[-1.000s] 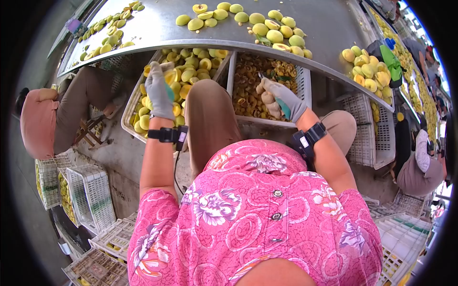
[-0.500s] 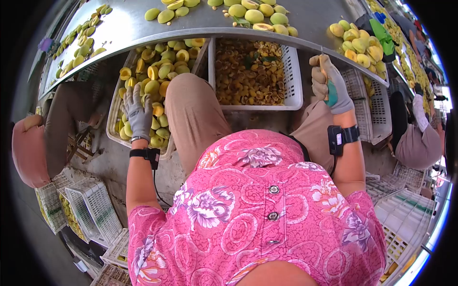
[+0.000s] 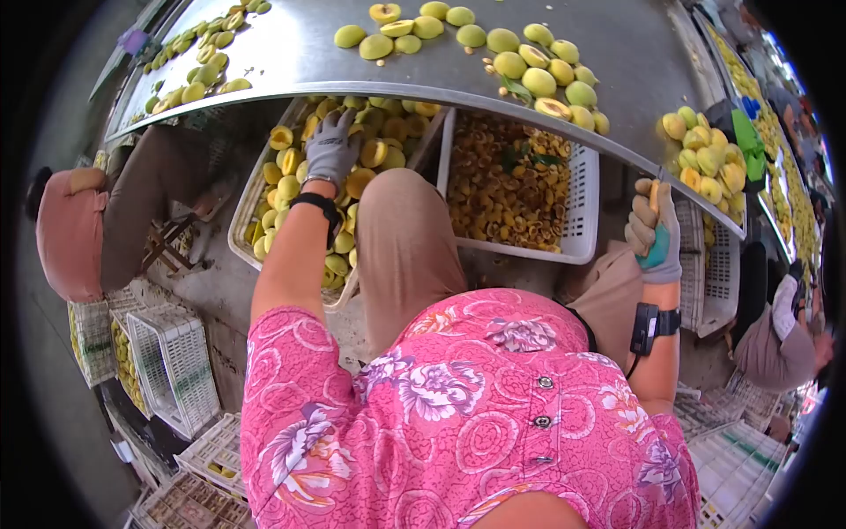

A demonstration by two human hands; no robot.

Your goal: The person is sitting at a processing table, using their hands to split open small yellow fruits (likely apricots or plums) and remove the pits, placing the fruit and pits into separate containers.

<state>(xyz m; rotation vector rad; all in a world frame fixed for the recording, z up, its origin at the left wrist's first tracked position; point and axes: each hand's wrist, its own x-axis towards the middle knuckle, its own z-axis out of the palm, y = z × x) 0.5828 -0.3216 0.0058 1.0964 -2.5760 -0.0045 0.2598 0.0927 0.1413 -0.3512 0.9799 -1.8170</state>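
My left hand (image 3: 332, 148), in a grey glove, lies palm down with fingers spread on the fruit halves (image 3: 374, 153) in a white crate (image 3: 240, 220) left of my knee. These halves are yellow-green with orange hollows, like apricots or small peaches. My right hand (image 3: 654, 234), gloved with a teal palm and tan fingertips, is closed beside the table edge. A slim tool (image 3: 654, 195) with an orange-brown handle sticks up from this fist; its working end is too small to make out. Between my knees and the table, a second white crate (image 3: 577, 203) holds brown, hollow pit shells (image 3: 507, 189).
Above the crates runs a metal table (image 3: 291, 53) bearing several groups of fruit (image 3: 538, 75) and small pale kernels. More fruit (image 3: 705, 154) is heaped at its right corner. Stacked crates (image 3: 172, 366) stand behind at left. Other people (image 3: 75, 229) sit on both sides.
My left hand has moved forward across the fruit toward the crate's far side. My right hand still grips the slim tool near the table edge. The whole view has shifted.
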